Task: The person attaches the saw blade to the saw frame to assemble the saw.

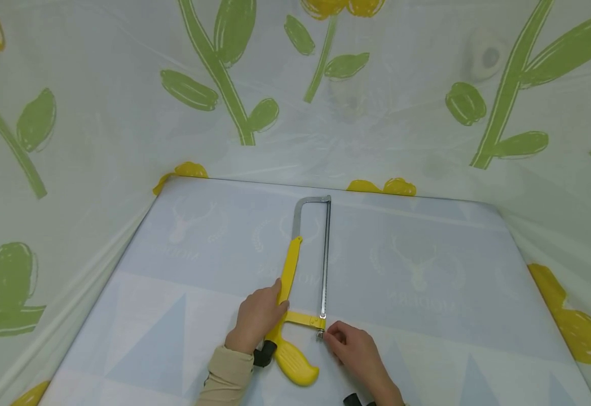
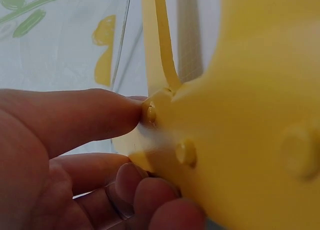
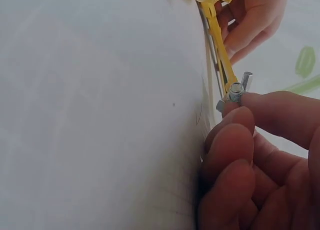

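A hacksaw [image 1: 290, 263] with a yellow frame lies on the table, its metal front bow pointing away and its blade side to the right. My left hand [image 1: 257, 316] grips the yellow frame just ahead of the handle [image 1: 296, 363]; in the left wrist view the thumb presses near small round studs on the yellow body [image 2: 260, 105]. At the near end of the blade [image 1: 325, 259] sits a metal wing nut [image 3: 235, 92] on a threaded bolt. My right hand [image 1: 358, 349] pinches it between thumb and bent forefinger, the other fingers curled below.
A pale table cover [image 1: 427, 270] with faint deer prints and blue triangles lies beneath the saw. Around the table hangs a white sheet [image 1: 376, 129] with green leaves and yellow flowers. Black wrist straps [image 1: 265, 354] show near both wrists.
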{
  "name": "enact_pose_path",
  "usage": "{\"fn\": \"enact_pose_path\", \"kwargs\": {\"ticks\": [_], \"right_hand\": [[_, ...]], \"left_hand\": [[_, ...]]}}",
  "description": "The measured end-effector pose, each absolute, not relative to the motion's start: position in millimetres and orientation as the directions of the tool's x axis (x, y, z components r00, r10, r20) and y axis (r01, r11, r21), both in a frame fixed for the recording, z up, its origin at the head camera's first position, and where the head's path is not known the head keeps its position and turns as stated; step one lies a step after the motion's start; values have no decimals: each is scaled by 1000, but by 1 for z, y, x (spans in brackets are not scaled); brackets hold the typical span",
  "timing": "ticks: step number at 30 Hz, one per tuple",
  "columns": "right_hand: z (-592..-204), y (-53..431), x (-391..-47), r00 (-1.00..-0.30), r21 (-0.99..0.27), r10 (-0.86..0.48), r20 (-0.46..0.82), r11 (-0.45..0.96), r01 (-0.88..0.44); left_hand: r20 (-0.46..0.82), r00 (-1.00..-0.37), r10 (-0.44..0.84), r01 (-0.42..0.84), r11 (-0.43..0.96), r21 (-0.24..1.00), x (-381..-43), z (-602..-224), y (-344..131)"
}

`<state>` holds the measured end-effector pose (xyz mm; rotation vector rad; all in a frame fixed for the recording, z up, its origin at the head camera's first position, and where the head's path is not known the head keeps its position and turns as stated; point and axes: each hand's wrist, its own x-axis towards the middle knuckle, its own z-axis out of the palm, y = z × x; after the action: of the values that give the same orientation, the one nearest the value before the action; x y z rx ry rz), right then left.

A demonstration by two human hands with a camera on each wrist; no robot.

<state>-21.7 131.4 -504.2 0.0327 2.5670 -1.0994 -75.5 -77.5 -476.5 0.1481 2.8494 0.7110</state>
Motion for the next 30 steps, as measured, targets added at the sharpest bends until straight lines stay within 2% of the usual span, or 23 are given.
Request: {"fn": "enact_pose_path", "kwargs": {"ticks": [10, 30], "right_hand": [[-505, 133, -20, -942, -706, -161, -293, 701, 100], [-503, 134, -22, -934, -694, -186, -305, 715, 84]], "left_hand": [[-172, -974, 144, 46, 878, 476, -76, -477, -78], [-179, -973, 145, 43, 879, 475, -76, -479, -78]]}}
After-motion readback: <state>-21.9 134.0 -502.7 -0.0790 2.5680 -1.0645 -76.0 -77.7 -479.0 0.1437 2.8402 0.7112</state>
